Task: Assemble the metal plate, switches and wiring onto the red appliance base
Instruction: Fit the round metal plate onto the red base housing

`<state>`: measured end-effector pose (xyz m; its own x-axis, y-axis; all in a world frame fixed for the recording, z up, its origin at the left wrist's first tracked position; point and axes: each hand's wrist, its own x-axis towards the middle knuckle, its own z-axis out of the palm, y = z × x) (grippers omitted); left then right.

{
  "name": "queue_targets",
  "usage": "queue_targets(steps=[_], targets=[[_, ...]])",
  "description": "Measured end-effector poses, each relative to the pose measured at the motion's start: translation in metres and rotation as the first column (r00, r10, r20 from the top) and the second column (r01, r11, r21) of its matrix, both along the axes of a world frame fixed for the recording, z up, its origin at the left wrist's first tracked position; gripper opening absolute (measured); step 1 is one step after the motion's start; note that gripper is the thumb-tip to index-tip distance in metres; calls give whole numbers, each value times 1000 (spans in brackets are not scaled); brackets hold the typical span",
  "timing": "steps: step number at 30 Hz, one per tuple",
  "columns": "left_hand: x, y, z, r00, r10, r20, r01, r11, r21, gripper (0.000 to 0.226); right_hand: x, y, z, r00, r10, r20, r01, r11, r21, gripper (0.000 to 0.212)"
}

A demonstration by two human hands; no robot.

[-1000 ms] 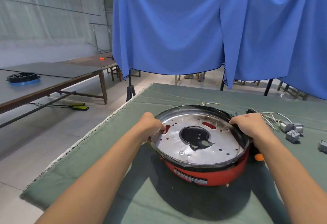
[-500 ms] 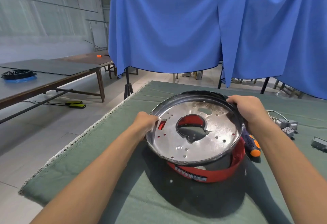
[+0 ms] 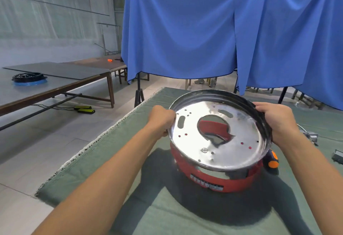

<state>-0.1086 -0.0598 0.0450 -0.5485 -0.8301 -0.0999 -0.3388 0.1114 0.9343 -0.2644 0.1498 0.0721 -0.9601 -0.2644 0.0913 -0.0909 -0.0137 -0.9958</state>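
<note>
Head camera showed your left hand (image 3: pixel 161 119) pinching the left rim of the metal plate (image 3: pixel 219 134) and your right hand (image 3: pixel 274 121) curled round its right rim. You held the plate tilted, far edge raised, above the red appliance base (image 3: pixel 213 181) on the green cloth (image 3: pixel 167 207). An orange-tipped screwdriver (image 3: pixel 272 158) lay just right of the base; grey switches with wires (image 3: pixel 310 136) sat farther right.
</note>
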Motion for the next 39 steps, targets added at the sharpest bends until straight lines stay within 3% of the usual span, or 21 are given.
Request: queue_targets(steps=[3, 12, 18, 21, 30, 35, 39], targets=[[-5, 11, 9, 998, -41, -48, 38, 998, -49, 11, -5, 13, -4, 999, -19, -37, 19, 1000, 2, 33], [-4, 23, 7, 996, -70, -54, 66, 995, -68, 12, -11, 26, -16, 1000, -21, 1, 21, 999, -35, 33], [12, 9, -9, 993, -14, -119, -2, 991, -132, 44, 3, 14, -26, 1000, -9, -19, 8, 998, -63, 25], [18, 2, -12, 983, 41, -178, -72, 982, -172, 39, 9, 12, -29, 1000, -14, -5, 14, 995, -103, 10], [16, -1, -14, 886, 204, -416, -244, 969, -45, 31, 33, 6, -43, 984, 157, 83, -140, 974, -180, 23], [15, 0, -13, 858, 220, -464, -244, 970, 7, 31, 31, 3, -54, 973, 230, 17, -223, 958, -179, 12], [16, -2, -12, 873, 186, -450, -215, 976, -13, 23, 31, 2, -56, 982, 177, -60, -187, 949, -255, 13]])
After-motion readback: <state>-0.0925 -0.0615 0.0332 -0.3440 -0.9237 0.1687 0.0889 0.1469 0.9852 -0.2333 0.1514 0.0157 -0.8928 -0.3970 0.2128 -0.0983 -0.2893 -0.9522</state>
